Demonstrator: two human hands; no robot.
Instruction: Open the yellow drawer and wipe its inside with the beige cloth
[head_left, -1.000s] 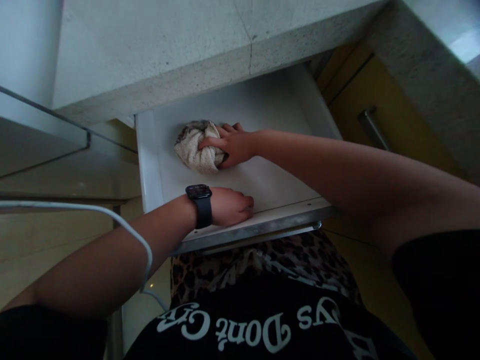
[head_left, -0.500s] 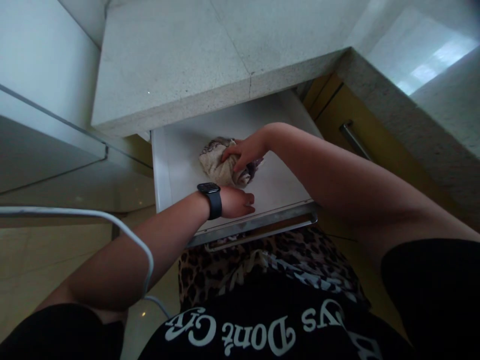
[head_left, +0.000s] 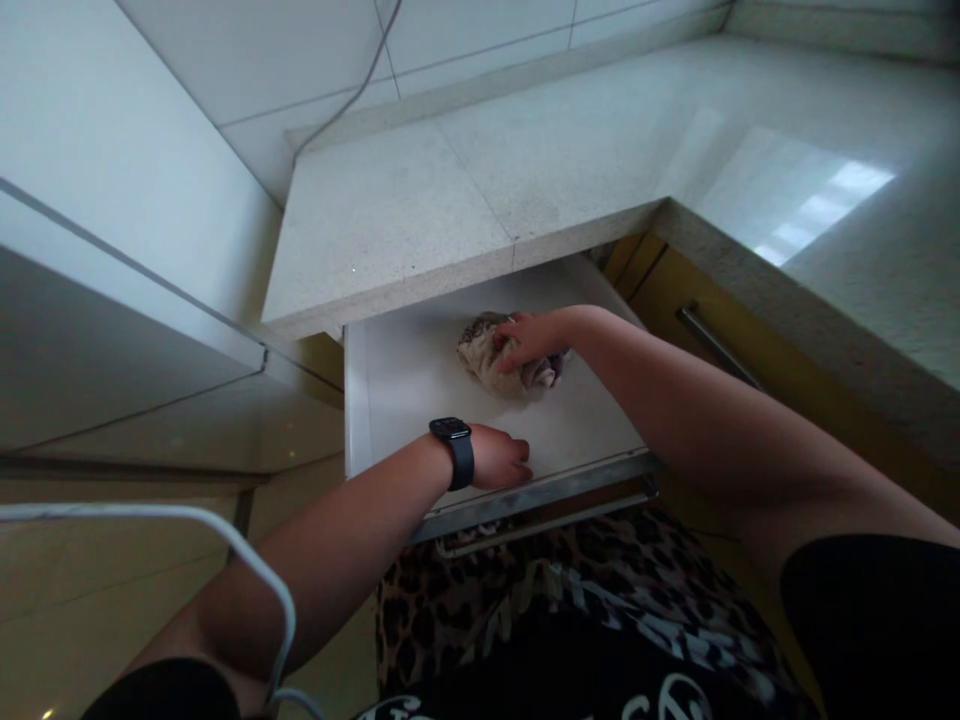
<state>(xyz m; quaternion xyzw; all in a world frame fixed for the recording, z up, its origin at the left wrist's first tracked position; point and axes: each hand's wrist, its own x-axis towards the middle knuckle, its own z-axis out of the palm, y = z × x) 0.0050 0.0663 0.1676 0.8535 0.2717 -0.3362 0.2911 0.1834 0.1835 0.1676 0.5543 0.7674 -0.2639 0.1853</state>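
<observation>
A crumpled cloth [head_left: 487, 365], cream with a dark pattern, lies bunched up in an open white drawer [head_left: 405, 390]. My right hand [head_left: 529, 338] reaches in from the right with its fingers curled over the top of the cloth, gripping it. Close to the drawer's front wall, my left hand [head_left: 501, 457] rests with its fingers bent in and nothing visible in them; its palm side is hidden. A dark watch [head_left: 454, 450] is on the left wrist.
A pale stone countertop [head_left: 420, 220] overhangs the drawer's back. The drawer's metal handle [head_left: 555, 520] faces my body. Yellowish cabinet fronts with a bar handle [head_left: 712, 345] are at right. A white cable [head_left: 187, 515] loops past my left arm. White cabinets [head_left: 165, 150] stand left.
My right hand and the cloth have shifted slightly right and towards the back of the drawer. My left hand keeps its place by the front wall. The camera has tilted up, showing the wall.
</observation>
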